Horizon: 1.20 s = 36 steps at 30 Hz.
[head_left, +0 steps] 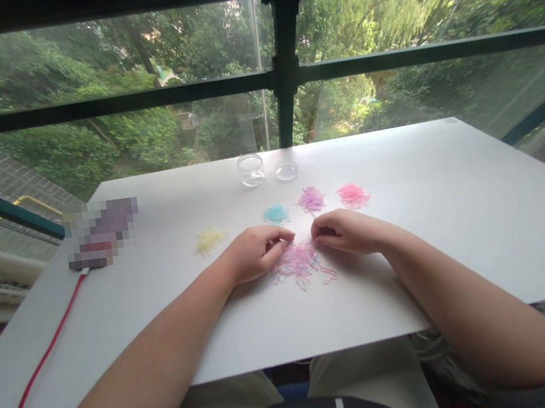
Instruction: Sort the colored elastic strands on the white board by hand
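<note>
A mixed pile of small pastel loops [297, 262], which look like rubber bands, lies on the white table in front of me. My left hand [258, 251] rests at the pile's upper left edge, thumb and index finger apart, with nothing visible between them. On the other side, my right hand [343, 232] has its fingers curled and the tips close together; what they hold, if anything, is too small to make out. Two or so loose pink loops [329, 274] lie just below it. Beyond my hands are sorted heaps: yellow [209, 239], blue [276, 213], purple [311, 199] and pink [353, 195].
A clear round jar [251, 171] stands near the table's far edge, with a clear lid [287, 172] beside it. At the left lies a blurred-out device [107, 234] with a red cable [47, 354] running to the near edge. Windows border the far side.
</note>
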### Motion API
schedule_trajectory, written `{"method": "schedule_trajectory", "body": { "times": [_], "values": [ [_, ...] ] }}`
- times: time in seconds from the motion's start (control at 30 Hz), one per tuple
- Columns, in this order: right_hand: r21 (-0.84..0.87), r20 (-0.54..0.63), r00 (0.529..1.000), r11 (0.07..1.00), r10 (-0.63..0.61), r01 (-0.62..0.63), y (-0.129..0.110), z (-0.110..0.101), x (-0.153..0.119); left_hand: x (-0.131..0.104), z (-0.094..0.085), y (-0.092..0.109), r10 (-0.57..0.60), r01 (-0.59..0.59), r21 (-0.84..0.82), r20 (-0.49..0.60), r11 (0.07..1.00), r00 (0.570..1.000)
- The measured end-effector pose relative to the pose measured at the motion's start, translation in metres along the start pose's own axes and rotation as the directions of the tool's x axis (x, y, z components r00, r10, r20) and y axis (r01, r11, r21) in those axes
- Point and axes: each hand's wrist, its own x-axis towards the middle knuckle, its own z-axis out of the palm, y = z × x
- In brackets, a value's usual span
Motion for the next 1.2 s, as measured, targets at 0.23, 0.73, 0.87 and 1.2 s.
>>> {"method": "schedule_trajectory", "body": {
  "times": [0.23, 0.73, 0.87, 1.2],
  "values": [
    [0.140, -0.033, 0.999, 0.989, -0.036, 0.040, 0.001, 0.000, 0.000, 0.000, 0.002, 0.001, 0.009, -0.009, -0.006, 0.008, 1.000, 1.000],
    [0.174, -0.022, 0.995, 0.979, -0.101, 0.103, -0.027, 0.000, 0.025, 0.001, 0.004, -0.002, 0.036, -0.041, -0.030, -0.162, 0.999, 0.986],
    [0.261, -0.107, 0.987, 0.955, -0.116, 0.141, -0.025, 0.009, 0.023, 0.000, 0.003, 0.001, 0.023, -0.033, -0.049, -0.191, 0.998, 0.981],
    [0.258, -0.205, 0.963, 0.939, -0.178, 0.228, -0.024, 0.022, 0.018, -0.001, 0.005, 0.001, 0.028, -0.035, -0.042, -0.163, 0.999, 0.986]
  ]
}}
